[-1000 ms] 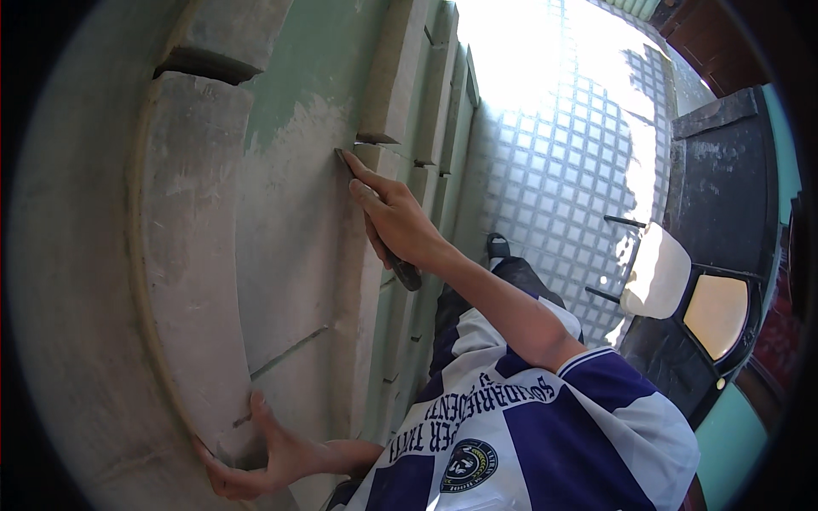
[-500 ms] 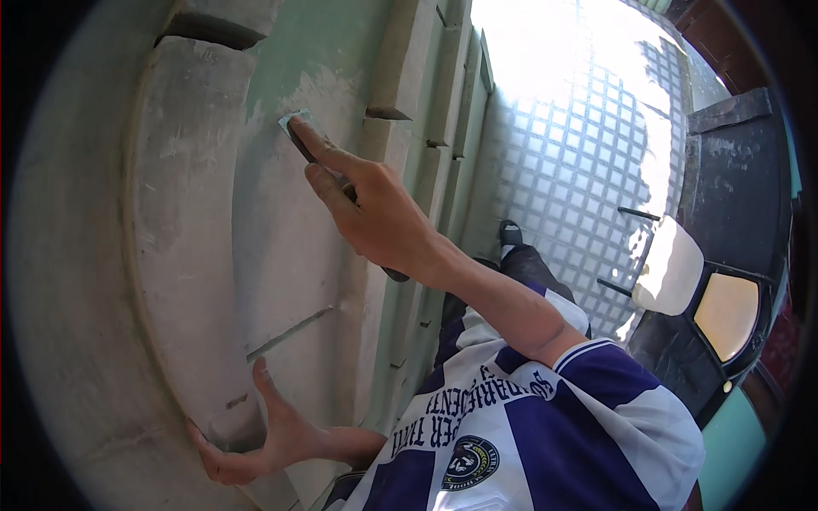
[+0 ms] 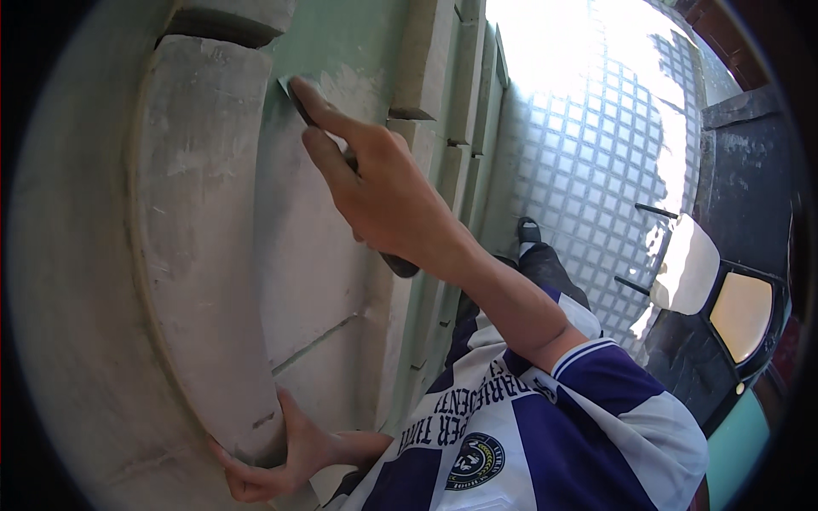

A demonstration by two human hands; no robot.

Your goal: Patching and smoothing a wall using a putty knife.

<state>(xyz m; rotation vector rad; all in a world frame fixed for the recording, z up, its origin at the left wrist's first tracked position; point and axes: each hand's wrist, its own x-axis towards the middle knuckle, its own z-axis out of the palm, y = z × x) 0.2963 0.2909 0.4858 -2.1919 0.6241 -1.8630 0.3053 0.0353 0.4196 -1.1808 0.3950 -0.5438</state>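
My right hand (image 3: 383, 183) grips a putty knife (image 3: 399, 266), its dark handle end showing below my palm. My index finger stretches along the tool toward the blade, which meets the wall panel (image 3: 311, 264) near the border between pale, whitish filler and green paint. Most of the handle is hidden in my fist. Lower down, my left hand (image 3: 285, 456) straddles the end of a raised, pale wall moulding (image 3: 200, 213), thumb on one side and fingers round the other.
Another moulding block (image 3: 230, 21) and a row of ledges (image 3: 422, 77) line the wall. On the right, a pale chair seat (image 3: 686, 264) with dark legs stands over sunlit checkered tiles (image 3: 588, 170). A dark piece of furniture (image 3: 741, 187) lies beyond it. My shoe (image 3: 528, 230) is on the floor.
My right hand and the putty knife have moved up the panel, farther onto the green paint. My left hand keeps its hold on the moulding. The whole view has shifted slightly.
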